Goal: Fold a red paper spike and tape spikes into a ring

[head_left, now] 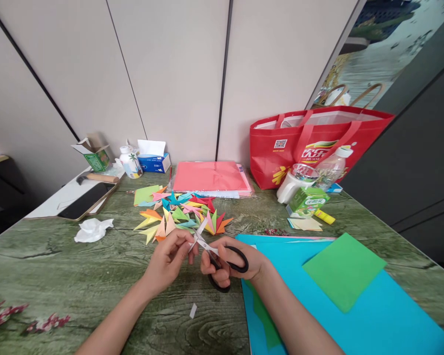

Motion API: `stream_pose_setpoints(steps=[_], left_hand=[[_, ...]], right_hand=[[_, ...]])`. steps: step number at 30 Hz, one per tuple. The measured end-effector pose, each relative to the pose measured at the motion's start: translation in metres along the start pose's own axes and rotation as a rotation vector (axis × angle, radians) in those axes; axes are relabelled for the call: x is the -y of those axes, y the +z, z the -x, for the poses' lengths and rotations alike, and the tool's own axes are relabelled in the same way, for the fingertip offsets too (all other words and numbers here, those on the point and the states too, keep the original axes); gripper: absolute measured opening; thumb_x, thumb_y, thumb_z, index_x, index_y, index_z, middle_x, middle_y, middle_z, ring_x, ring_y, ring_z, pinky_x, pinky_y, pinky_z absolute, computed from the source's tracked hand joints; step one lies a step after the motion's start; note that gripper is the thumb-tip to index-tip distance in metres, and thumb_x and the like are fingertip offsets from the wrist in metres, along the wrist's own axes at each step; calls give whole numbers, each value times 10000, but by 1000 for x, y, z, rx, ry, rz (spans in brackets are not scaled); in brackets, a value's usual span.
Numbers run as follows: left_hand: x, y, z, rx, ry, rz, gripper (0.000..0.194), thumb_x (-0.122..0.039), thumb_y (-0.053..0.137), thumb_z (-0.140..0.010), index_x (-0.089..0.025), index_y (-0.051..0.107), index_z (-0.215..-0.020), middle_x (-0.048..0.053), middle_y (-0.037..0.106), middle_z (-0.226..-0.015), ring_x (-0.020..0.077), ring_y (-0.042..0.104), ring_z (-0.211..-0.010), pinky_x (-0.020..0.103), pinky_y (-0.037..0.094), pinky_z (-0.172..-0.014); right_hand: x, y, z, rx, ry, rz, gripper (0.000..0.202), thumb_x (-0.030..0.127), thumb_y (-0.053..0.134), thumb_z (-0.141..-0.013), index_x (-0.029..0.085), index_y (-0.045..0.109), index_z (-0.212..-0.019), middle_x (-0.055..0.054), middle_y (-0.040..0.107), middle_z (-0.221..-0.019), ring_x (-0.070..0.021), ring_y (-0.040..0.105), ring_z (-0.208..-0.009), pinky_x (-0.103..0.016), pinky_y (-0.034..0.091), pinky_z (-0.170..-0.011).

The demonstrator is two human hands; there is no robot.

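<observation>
In the middle of the table, my right hand [253, 260] grips a pair of scissors [206, 245] with black handles, fingers through the loops. Its blades are spread and point up and left. My left hand [167, 261] is closed in a pinch right at the blades; whatever sits between its fingertips is too small to make out. Just beyond both hands lies a spread of folded paper pieces [181, 213] in many colours, pointed in shape. A small white scrap [193, 310] rests on the table below the hands.
Blue paper sheets [296, 296] with a green square [345, 272] lie at right. Behind stand a red bag [270, 160], a white mug [290, 185] and a green box [307, 201]. A crumpled tissue [93, 230], phone [87, 201] and hammer [101, 177] are left.
</observation>
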State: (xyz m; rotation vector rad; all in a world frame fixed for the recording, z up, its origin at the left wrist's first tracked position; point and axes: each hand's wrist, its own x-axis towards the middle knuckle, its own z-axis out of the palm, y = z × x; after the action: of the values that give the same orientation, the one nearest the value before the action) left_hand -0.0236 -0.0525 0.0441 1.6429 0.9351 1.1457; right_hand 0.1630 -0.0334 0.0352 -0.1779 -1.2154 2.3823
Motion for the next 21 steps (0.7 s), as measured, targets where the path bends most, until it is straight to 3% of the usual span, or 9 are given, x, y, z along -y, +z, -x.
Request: stream_pose_setpoints(steps=[10,16,21], left_hand=[[2,-2,-1,18,-27,3,111,-294,461,-859,-197,491,-816,-10,532,-669,107,501,-553,227,408,-527],[4,-3,-1,-4,-31,22,125,-299,464,-857,-192,481,-793,-22,510,-622,98,474,-522,216,386,-501],[6,3,1,31,-63,62,117,-313,465,-853,-200,456,-824,-35,508,-592,94,452,-477,211,365,-459]], right_hand=[[2,-1,1,-58,71,5,374,464,600,-762,99,520,-776,34,395,-656,12,238,-404,-133,203,-359],[-6,-2,-3,-109,-42,238,480,556,590,-719,100,548,-863,-16,500,-720,-62,473,-517,-203,378,-494],[2,-2,-1,-181,-207,165,392,492,632,-716,132,516,-818,-20,499,-788,-52,456,-517,-217,368,-514]])
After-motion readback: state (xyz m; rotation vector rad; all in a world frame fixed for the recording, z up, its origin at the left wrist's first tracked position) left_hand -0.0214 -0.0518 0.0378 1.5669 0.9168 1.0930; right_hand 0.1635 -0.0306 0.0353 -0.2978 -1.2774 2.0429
